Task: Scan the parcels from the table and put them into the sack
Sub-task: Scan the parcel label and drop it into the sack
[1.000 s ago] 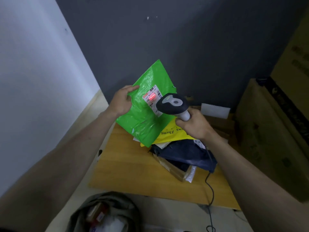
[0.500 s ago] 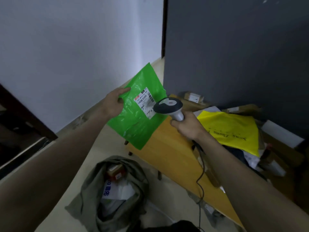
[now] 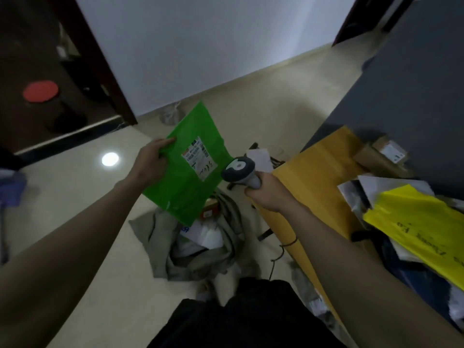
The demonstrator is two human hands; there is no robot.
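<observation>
Green parcel [image 3: 190,167] held up at centre frame, label facing the camera, pinched at its left edge by the left hand [image 3: 150,164], thumb on the front and fingers curled behind; lower corner hanging just above the open mouth of the grey sack [image 3: 226,249], slumped on the pale floor at lower centre; white packets and a small brown box visible inside the sack; right hand [image 3: 266,194] wrapped tight around the handle of the grey scanner [image 3: 239,172], head of the scanner just beside the parcel's right edge, whether touching not clear; thin black cable dropping from below the right wrist toward the floor; wooden table [image 3: 316,172] along the right side of the frame, one edge running down toward lower right; yellow parcel [image 3: 416,224] lying on a heap of dark and white packets at the right edge of the frame; cardboard boxes [image 3: 384,156] against the dark wall at upper right of the table; red round stool [image 3: 41,91] in the dark doorway at upper left; dark trousers at bottom centre.
</observation>
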